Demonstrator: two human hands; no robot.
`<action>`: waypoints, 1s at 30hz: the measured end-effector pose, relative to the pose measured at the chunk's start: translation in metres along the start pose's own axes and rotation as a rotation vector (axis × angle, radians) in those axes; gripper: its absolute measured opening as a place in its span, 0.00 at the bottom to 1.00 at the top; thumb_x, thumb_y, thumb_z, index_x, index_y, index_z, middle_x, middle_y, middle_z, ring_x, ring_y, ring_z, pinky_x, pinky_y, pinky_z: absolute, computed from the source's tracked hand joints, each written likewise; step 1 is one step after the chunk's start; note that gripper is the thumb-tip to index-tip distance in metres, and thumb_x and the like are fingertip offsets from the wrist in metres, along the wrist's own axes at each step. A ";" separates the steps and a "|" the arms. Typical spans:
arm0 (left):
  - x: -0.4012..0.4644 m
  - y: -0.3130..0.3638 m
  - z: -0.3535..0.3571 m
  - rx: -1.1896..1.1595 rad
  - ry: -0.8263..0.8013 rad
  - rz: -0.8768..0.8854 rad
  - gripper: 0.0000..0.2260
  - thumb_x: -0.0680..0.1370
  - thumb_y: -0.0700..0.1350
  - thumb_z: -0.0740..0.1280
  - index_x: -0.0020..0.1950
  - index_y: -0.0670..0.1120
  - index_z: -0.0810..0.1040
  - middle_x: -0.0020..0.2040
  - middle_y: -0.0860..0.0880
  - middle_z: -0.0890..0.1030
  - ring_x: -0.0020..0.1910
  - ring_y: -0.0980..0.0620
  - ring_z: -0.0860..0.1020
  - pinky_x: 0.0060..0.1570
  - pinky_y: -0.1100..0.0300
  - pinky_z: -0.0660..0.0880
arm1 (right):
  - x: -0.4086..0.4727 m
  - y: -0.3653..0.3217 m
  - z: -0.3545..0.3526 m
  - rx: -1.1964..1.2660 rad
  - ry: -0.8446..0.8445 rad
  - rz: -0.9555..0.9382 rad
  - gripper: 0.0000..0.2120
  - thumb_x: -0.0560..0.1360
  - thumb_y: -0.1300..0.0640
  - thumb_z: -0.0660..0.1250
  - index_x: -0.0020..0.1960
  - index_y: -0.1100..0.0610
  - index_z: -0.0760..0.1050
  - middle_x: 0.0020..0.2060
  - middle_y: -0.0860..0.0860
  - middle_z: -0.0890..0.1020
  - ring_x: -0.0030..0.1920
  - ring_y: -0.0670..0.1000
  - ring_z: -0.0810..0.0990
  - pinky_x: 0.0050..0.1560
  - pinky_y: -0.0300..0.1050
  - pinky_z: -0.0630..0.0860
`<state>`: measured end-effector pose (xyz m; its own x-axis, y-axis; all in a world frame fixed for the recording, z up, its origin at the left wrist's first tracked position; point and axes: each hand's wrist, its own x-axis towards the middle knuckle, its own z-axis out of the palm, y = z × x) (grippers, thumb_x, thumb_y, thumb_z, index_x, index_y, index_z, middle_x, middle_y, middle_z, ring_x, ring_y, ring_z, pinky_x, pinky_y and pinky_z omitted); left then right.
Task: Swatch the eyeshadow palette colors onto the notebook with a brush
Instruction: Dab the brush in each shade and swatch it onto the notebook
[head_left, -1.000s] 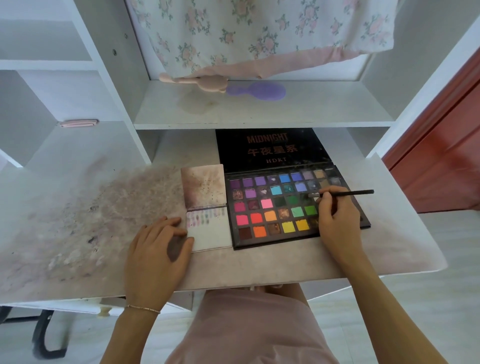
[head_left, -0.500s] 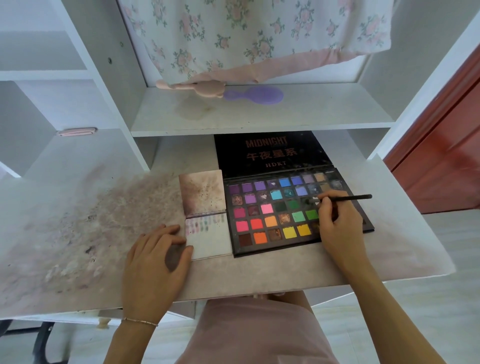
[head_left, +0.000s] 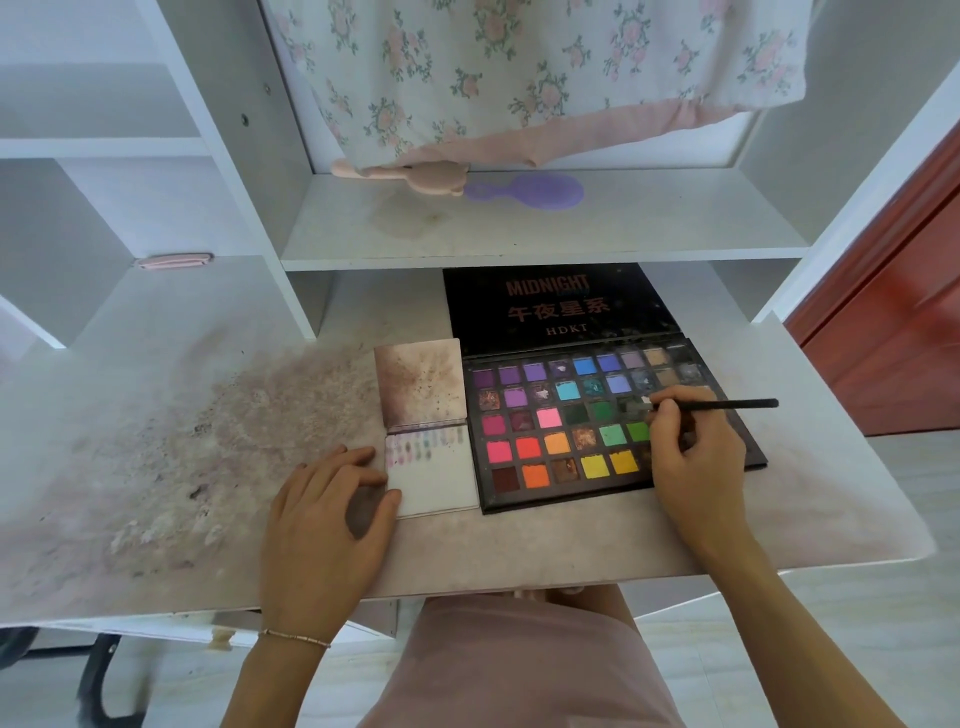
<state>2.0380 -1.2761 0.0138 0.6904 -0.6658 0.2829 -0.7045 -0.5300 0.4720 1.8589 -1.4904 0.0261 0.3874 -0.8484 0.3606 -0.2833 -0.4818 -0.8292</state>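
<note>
The right hand pinches a thin, light brush near its tip, bristles touching a pan of the open palette — the pressed powder is crumbly, so a light dab looks wise. The left hand lies spread on the worktop, fingertips touching the small, light notebook just beside the palette — room is open leftward, the near edge close.

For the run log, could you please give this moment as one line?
right hand: brush tip in palette pan | left hand: steadies notebook
</note>
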 end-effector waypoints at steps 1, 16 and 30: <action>0.000 0.000 0.000 0.002 0.000 0.001 0.09 0.69 0.48 0.67 0.43 0.45 0.81 0.52 0.47 0.82 0.55 0.43 0.78 0.57 0.40 0.72 | -0.003 -0.006 0.003 0.029 -0.021 -0.021 0.13 0.77 0.65 0.58 0.43 0.47 0.68 0.36 0.41 0.75 0.38 0.39 0.78 0.31 0.28 0.73; 0.000 -0.003 -0.001 -0.003 -0.006 0.007 0.10 0.70 0.52 0.65 0.42 0.46 0.80 0.52 0.49 0.82 0.55 0.46 0.78 0.57 0.42 0.72 | -0.031 -0.056 0.086 0.144 -0.349 -0.097 0.08 0.74 0.62 0.64 0.43 0.49 0.71 0.35 0.50 0.80 0.38 0.45 0.78 0.35 0.29 0.72; -0.001 -0.005 0.002 -0.017 0.012 0.023 0.12 0.71 0.54 0.63 0.43 0.47 0.80 0.53 0.50 0.82 0.58 0.47 0.77 0.62 0.46 0.68 | -0.033 -0.053 0.086 0.084 -0.413 -0.077 0.10 0.74 0.62 0.65 0.43 0.47 0.70 0.38 0.49 0.79 0.38 0.43 0.77 0.38 0.28 0.72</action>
<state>2.0410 -1.2738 0.0099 0.6763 -0.6710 0.3040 -0.7172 -0.5055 0.4797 1.9367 -1.4175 0.0216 0.7281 -0.6435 0.2363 -0.1735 -0.5064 -0.8446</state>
